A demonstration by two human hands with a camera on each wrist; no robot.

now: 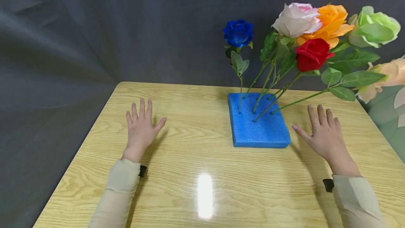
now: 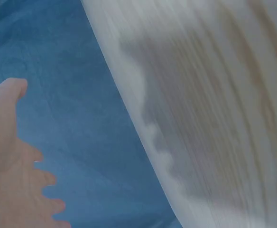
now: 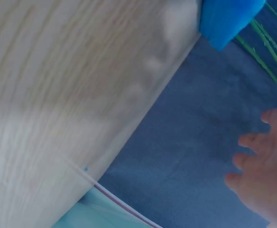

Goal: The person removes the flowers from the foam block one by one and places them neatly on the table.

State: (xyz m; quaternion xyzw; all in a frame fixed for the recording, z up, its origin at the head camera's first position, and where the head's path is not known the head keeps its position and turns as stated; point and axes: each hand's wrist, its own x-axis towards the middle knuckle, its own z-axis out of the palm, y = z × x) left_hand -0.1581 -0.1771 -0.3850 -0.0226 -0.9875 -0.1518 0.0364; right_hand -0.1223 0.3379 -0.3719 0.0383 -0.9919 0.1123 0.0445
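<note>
My left hand is held over the left part of the table with its fingers spread and nothing in it. On the other side, my right hand is also spread and holds nothing, just right of a blue foam block. Stems of artificial roses stand in the block: a blue rose, a pale pink rose, an orange rose, a red rose, a green rose and a peach flower. Most of them lean right; the peach one is cut off by the view's edge.
The wooden table ends at a dark cloth backdrop behind and to the left. Long leafy stems reach out above the back right part of the table, near my right fingers. A pale green patterned surface lies beyond the right edge.
</note>
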